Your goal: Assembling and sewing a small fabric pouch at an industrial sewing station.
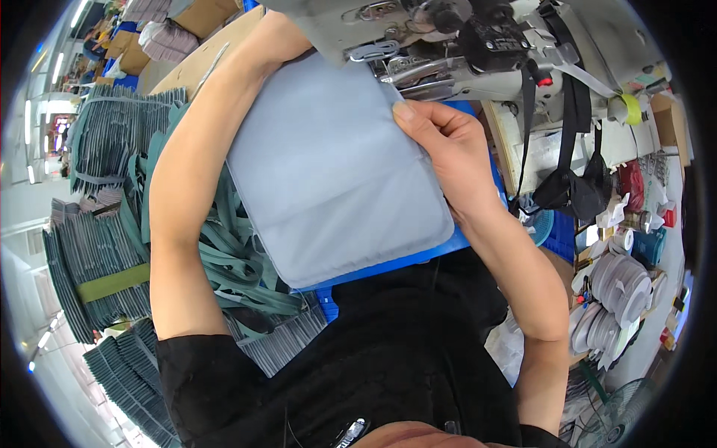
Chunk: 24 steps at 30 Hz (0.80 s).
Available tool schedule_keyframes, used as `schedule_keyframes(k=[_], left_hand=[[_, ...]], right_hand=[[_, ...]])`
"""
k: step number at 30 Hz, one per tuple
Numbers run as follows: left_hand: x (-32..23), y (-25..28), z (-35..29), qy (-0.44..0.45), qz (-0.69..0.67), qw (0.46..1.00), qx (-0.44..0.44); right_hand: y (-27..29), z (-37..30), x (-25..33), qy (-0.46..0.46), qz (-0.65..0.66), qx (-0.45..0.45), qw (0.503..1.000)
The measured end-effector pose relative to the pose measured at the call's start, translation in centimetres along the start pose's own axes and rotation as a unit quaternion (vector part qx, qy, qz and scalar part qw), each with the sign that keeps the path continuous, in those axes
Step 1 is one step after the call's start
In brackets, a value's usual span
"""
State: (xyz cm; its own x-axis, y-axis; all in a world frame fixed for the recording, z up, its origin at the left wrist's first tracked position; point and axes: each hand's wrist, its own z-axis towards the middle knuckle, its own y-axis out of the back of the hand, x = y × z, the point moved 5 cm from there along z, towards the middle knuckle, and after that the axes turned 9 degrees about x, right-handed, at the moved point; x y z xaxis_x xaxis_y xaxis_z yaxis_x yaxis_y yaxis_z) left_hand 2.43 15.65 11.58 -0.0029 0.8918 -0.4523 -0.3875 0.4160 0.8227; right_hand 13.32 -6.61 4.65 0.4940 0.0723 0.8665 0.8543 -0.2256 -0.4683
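A flat grey fabric panel with rounded corners and a bound edge lies tilted in front of me, its far end at the sewing machine. My right hand pinches the panel's right edge between thumb and fingers, just below the machine's presser and guide parts. At the panel's far left, my left hand reaches behind the machine head, which hides its fingers. Beneath the panel, a blue surface shows along its near and right sides.
Bundled stacks of dark green and grey fabric pieces stand at left, beside a heap of loose green straps. Black straps with a pouch hang from the machine at right. Rolls of white tape and a fan are farther right.
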Motion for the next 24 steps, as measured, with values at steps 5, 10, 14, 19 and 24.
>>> schedule_keyframes(k=[5,10,14,19,24], left_hand=[[-0.1,0.0,-0.8,0.037,0.014,0.997,-0.068],[0.6,0.6,-1.2,0.074,0.035,0.987,-0.142],[1.1,0.6,-1.0,0.106,0.053,0.973,-0.199],[-1.0,0.6,-3.5,0.152,0.081,0.949,-0.264],[-17.5,-6.3,-6.7,0.141,0.055,0.963,-0.221]], right_hand=[[0.6,-1.9,-0.8,-0.028,0.026,-0.007,0.999],[0.3,-0.4,-0.1,-0.028,0.038,-0.003,0.999],[-0.6,1.5,0.1,-0.037,0.095,0.005,0.995],[-1.3,2.0,-0.1,-0.052,0.108,0.006,0.993],[0.0,1.9,-0.5,-0.02,0.114,-0.023,0.993]])
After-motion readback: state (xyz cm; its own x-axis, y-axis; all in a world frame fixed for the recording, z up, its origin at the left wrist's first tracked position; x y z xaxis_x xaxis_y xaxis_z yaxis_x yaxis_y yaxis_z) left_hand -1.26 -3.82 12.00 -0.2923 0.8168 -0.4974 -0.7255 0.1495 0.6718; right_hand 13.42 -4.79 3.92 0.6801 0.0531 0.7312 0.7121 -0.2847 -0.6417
